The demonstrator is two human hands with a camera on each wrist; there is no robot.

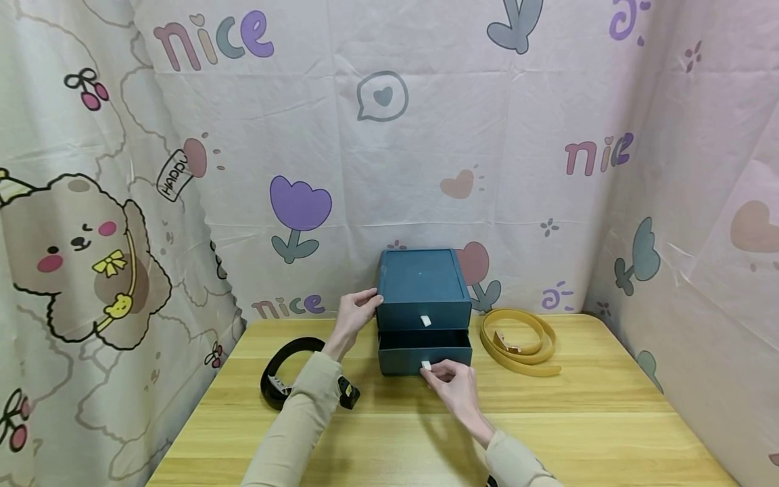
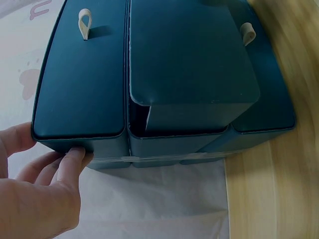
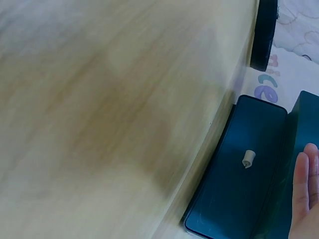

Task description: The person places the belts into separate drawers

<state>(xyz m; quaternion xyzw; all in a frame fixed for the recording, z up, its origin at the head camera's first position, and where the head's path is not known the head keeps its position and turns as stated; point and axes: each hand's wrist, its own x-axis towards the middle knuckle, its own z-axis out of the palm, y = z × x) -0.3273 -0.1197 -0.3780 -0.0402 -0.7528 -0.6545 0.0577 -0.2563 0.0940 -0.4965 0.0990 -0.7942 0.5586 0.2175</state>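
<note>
A dark teal drawer box stands at the back of the table with its middle drawer pulled out. My right hand pinches the small white pull tab on that drawer's front. In the right wrist view only some right-hand fingers show, at the edge beside the drawer. My left hand holds the box at its upper left corner, fingers bent against the side. The top drawer and bottom drawer are closed, each with a tab; from the head view, the pulled-out drawer hides the bottom one.
A coiled black belt lies left of the box, partly behind my left forearm. To the right rests a coiled yellow belt with a metal buckle. A printed cloth hangs behind the wooden table and at both sides.
</note>
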